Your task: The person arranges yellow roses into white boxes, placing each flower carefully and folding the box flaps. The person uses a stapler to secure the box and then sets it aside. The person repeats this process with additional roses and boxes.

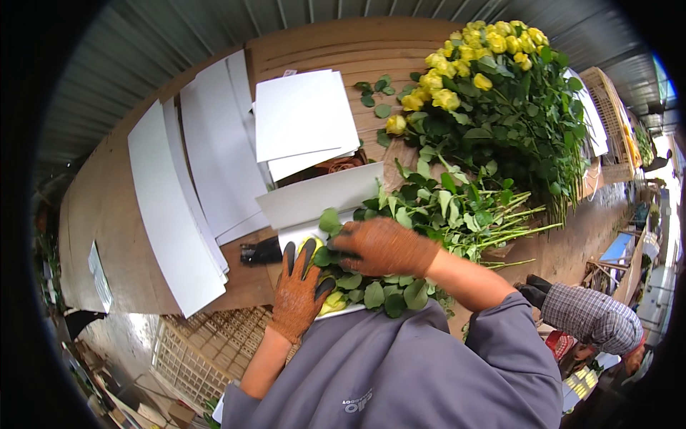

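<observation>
My left hand [298, 300], in an orange glove with dark fingertips, has its fingers spread over yellow rose blooms [333, 303] at the near edge of the table. These roses lie on white card [292, 236], their leafy stems [386, 292] pointing right. My right hand [388, 246], gloved alike and blurred, is curled over the leaves just behind the blooms. Whether its fingers grip a leaf or a stem is hidden. A black object [261, 251] protrudes from the card's left side. Behind the hands, a strip of white card [321, 195] stands tilted.
Long white card sheets [166, 214] and a stack of smaller ones [305, 115] cover the left and middle table. A heap of yellow roses [504, 102] fills the far right; cut stems [514, 214] lie nearer. A plastic crate [198, 354] sits below left. Another person [589, 316] bends at right.
</observation>
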A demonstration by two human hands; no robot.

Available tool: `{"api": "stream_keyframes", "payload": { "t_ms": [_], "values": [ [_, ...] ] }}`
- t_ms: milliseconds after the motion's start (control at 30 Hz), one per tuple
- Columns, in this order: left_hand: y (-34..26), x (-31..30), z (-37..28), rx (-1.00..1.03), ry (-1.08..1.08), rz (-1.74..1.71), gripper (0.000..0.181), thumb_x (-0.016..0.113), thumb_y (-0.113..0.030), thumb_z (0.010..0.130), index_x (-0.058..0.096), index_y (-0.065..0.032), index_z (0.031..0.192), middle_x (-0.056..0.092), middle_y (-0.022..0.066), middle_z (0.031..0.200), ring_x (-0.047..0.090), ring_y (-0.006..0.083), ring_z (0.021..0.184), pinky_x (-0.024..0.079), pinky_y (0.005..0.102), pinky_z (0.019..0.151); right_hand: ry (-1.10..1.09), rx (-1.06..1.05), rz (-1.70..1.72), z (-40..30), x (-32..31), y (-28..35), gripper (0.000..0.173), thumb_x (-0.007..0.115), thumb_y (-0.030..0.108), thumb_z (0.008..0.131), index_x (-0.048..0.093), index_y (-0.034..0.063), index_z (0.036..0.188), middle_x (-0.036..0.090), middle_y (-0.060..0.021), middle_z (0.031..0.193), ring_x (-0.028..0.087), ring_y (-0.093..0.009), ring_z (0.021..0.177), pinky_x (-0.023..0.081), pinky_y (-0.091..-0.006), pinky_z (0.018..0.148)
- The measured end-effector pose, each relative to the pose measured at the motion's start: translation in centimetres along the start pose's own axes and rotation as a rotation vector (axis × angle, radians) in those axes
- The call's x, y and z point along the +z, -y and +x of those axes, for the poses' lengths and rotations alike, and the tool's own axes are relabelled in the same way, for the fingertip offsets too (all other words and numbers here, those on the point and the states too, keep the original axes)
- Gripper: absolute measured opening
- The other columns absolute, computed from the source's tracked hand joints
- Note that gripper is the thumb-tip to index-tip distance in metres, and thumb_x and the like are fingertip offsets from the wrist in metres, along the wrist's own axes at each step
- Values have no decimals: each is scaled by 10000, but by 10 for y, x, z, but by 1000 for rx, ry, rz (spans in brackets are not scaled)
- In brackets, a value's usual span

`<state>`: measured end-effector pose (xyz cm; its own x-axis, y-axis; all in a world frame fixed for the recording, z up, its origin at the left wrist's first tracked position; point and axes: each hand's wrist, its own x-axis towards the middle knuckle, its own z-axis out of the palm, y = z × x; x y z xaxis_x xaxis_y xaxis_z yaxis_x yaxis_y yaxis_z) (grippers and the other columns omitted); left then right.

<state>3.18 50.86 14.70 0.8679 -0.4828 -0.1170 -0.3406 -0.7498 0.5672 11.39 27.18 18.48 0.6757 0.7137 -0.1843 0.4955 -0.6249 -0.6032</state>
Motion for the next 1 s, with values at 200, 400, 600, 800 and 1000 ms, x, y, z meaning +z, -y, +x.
{"api": "stream_keyframes", "payload": {
  "t_ms": [200, 400, 600, 800, 1000],
  "values": [
    [-8, -4, 7, 1, 35, 16, 449, 750, -188, 858, 582, -15, 1237, 359, 221, 1563, 287, 528, 1424, 310, 561, 1156, -427, 558, -200, 18, -86, -202, 250, 643, 242, 854, 708, 24, 957, 711, -228, 862, 723, -367, 763, 567, -502, 662],
    [-9, -6, 2, -41, 36, 12, 612, 756, -87, 821, 510, -31, 1378, 326, 206, 1584, 277, 497, 1445, 303, 527, 1172, -80, 900, -160, 22, -5, -264, 382, 650, 181, 827, 676, 61, 1189, 681, -233, 1188, 660, -402, 1108, 528, -490, 954],
    [3, 1, 0, -8, 12, 19, 489, 752, -262, 869, 601, -46, 1282, 371, 188, 1568, 305, 507, 1429, 342, 560, 1136, -674, 330, -84, -49, -114, -138, 353, 699, 83, 814, 661, 19, 1160, 658, -201, 1098, 630, -421, 1027, 510, -446, 885],
    [5, 9, -3, -1, -52, 75, 508, 757, -321, 857, 613, -92, 1287, 381, 140, 1575, 319, 478, 1435, 388, 541, 1105, -777, 84, -206, -99, -155, -38, 323, 645, -70, 685, 661, -7, 1002, 671, -169, 1062, 671, -395, 878, 543, -363, 773],
    [1, 2, -5, -17, -42, 95, 372, 741, -311, 873, 630, -60, 1124, 380, 141, 1573, 308, 470, 1445, 389, 516, 1115, -796, 37, -293, -89, -156, 20, 257, 706, -8, 698, 694, 4, 954, 694, -187, 1026, 696, -369, 852, 558, -378, 737]
  ]
}}
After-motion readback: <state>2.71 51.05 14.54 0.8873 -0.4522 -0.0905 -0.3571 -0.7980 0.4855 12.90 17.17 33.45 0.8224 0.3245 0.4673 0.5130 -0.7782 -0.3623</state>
